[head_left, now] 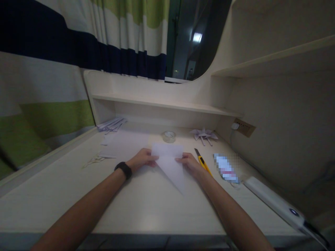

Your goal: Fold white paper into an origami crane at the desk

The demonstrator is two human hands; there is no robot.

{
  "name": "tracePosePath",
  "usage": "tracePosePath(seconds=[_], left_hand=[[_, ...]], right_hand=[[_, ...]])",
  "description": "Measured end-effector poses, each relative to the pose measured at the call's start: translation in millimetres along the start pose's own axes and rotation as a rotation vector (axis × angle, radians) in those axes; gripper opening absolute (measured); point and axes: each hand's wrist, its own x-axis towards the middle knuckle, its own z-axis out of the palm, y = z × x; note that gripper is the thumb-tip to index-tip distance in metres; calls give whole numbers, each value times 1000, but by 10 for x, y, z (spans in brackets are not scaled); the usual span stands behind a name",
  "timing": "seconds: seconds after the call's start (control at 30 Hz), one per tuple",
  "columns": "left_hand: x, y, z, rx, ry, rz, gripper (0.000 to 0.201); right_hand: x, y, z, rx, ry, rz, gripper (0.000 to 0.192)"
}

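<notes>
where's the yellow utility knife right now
In the head view the yellow utility knife lies flat on the desk, just right of the right hand that presses the folded paper, with the tape roll further back.
</notes>
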Motion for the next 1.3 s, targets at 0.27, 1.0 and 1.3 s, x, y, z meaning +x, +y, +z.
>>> tracePosePath(seconds=[0.27,1.0,1.3], left_hand=[[-13,-26,-14,-68,-83,-4,36],[6,-7,-76,-314,-147,-34,33],[-47,126,-28,-405,-40,-12,21]], right_hand=[[32,26,-54,54,-22,3,26],[7,-59,-94,48,-1,-40,28],[-2,-101,-26,94,10,-51,34]])
